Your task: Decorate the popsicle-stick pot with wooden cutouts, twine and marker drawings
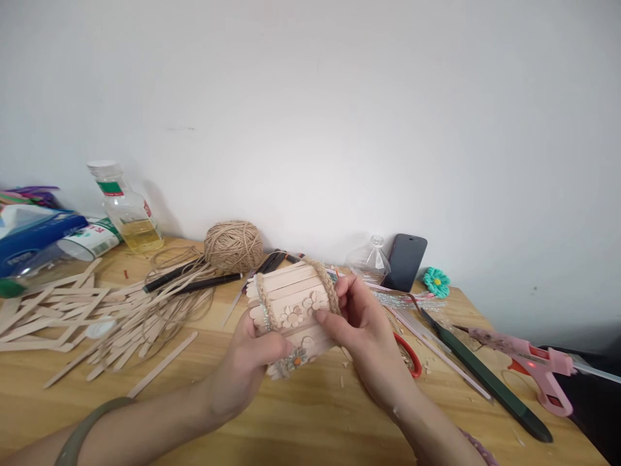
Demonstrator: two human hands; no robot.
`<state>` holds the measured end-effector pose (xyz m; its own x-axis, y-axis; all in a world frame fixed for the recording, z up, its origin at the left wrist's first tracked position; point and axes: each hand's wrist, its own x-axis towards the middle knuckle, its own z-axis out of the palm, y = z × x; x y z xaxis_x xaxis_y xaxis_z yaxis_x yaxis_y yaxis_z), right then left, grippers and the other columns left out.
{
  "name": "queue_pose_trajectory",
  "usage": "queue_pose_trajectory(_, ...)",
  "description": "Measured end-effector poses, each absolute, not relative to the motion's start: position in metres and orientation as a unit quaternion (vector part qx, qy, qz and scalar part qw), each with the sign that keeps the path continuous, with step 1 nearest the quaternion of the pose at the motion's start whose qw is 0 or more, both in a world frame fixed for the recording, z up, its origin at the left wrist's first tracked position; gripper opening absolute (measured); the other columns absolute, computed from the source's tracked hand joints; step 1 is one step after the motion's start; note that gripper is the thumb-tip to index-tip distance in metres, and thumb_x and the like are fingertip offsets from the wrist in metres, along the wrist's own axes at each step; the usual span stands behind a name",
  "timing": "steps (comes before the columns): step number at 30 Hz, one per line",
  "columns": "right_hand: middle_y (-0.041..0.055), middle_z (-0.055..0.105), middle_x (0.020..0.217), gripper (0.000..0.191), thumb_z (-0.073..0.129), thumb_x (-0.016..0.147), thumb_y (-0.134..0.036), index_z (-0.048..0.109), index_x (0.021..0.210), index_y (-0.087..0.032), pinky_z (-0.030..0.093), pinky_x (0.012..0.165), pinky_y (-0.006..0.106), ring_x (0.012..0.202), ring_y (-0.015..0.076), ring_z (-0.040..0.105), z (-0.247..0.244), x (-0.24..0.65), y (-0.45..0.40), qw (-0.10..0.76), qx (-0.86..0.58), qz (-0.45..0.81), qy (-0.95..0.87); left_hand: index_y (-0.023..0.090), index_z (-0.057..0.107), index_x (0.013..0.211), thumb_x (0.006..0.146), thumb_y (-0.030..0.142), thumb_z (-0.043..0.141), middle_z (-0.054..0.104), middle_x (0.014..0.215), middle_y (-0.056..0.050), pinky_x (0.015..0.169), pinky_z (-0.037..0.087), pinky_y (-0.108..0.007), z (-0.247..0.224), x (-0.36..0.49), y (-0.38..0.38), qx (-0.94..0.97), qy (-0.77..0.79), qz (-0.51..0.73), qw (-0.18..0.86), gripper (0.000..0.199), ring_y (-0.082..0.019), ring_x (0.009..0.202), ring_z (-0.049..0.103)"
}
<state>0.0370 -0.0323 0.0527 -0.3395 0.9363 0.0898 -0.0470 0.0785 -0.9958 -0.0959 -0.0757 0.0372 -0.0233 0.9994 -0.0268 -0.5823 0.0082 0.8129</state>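
Between my hands, above the wooden table (208, 414), is a rounded craft-stick holder (291, 288), tilted on its side. Braided twine (325, 279) runs round one end, and a second braid with a glittery strand circles the other. Small flowers made of wood pieces (292, 316) decorate its side, along with a greyish flower with an orange centre (297, 358). My left hand (252, 359) grips the near left end, thumb lying across the sticks. My right hand (361, 320) holds the right end, its thumb by a wooden flower and its fingers at the braid. Some fingertips are hidden behind the holder.
Loose craft sticks (63, 317) and black markers (208, 283) lie left, near a twine ball (233, 246) and a glass bottle (133, 220). To the right are a phone (406, 262), red-handled scissors (411, 356), a dark green knife-like tool (490, 382) and a pink glue gun (538, 362).
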Motion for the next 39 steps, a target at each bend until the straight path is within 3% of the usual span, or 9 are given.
queue_pose_trajectory(29,-0.0063,0.035,0.068,0.03,0.064,0.068,-0.028,0.035,0.075,-0.024,0.03,0.05,0.023,0.059,0.0116,0.033,0.0517,0.0359,-0.0334,0.437,-0.366,0.581,-0.581,0.018,0.062,0.114,0.057,0.01,0.06,0.072,0.103,-0.005,0.089,0.047,-0.038,0.0358,-0.0976,-0.0764,0.317,0.327,0.627,0.632,0.057,-0.03,0.106,0.059)
queue_pose_trajectory(39,-0.0059,0.034,0.069,0.03,0.065,0.07,-0.028,0.035,0.076,-0.024,0.029,0.05,0.023,0.06,0.011,0.031,0.0495,0.0373,-0.0327,0.424,-0.371,0.584,-0.584,0.015,0.065,0.106,0.051,0.01,0.062,0.074,0.094,-0.006,0.076,0.053,-0.038,0.0367,-0.0967,-0.0744,0.265,0.35,0.628,0.643,0.056,-0.031,0.094,0.065)
